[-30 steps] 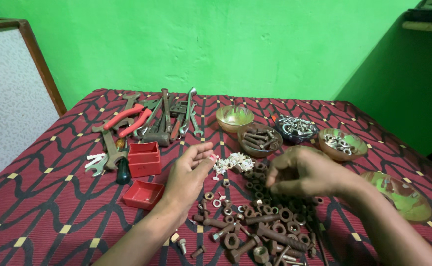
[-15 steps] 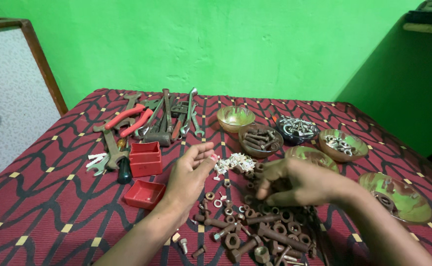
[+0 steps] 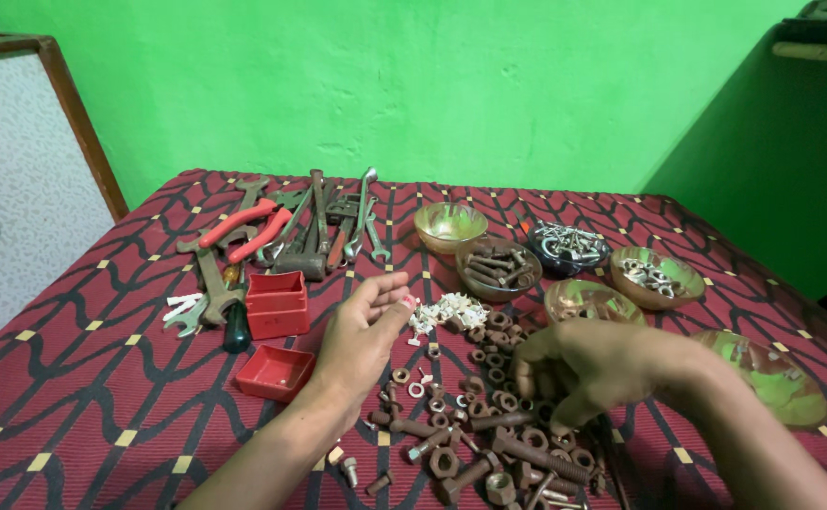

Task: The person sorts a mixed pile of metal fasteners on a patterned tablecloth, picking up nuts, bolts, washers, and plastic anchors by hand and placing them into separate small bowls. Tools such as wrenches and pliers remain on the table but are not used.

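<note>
Hardware lies heaped in front of me: a pile of rusty nuts and bolts (image 3: 489,425) spread on the red patterned tablecloth (image 3: 83,378), with a small cluster of white plastic bits (image 3: 447,310) at its far edge.

My right hand (image 3: 588,364) hangs over the middle of the pile, fingers curled down into the rusty pieces. Whether the tips are pinching one piece or only raking through them I cannot tell, since the knuckles hide them. My left hand (image 3: 362,335) rests palm-up just left of the pile, fingers loosely bent and slightly spread. The thumb and forefinger come close near the white bits, but I see nothing clearly gripped between them.

I judge the step in hand to be picking single pieces out of the heap. To do it well I want the right fingertips to close on one nut only, lift it straight up clear of its neighbours, and not drag long bolts sideways off the cloth.

Beyond the pile stand several bowls: one with rusty bolts (image 3: 498,267), a dark bowl of bright metal parts (image 3: 569,247), another bowl with washers (image 3: 657,276), and an empty-looking brown bowl (image 3: 588,300) nearest my right hand. Two red trays (image 3: 277,335) sit to the left.
</note>
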